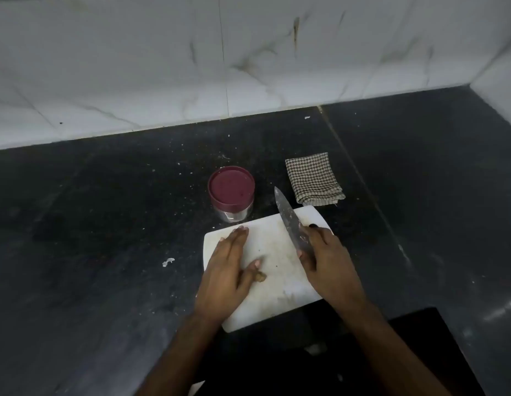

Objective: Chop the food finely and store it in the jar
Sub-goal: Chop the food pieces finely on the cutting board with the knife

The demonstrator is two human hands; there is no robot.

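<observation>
The dark desk (105,238) carries a white cutting board (277,252), the landmark here. The jar (231,192), lid on, waits just behind it, a cloth (312,178) nearby. On the board, the left hand (225,270) lies flat, fingers straight, thumb steadying the small food piece (260,277); the right hand (324,258), fingers wrapped around the knife (288,221), is poised to chop.

Left hand (230,264) lies palm-down, fingers straight and together pointing away, thumb angled toward the right; right hand (324,260) is curled around a knife handle, knuckles up, index finger stretched forward, both bare forearms coming in from the bottom edge and converging slightly.
</observation>
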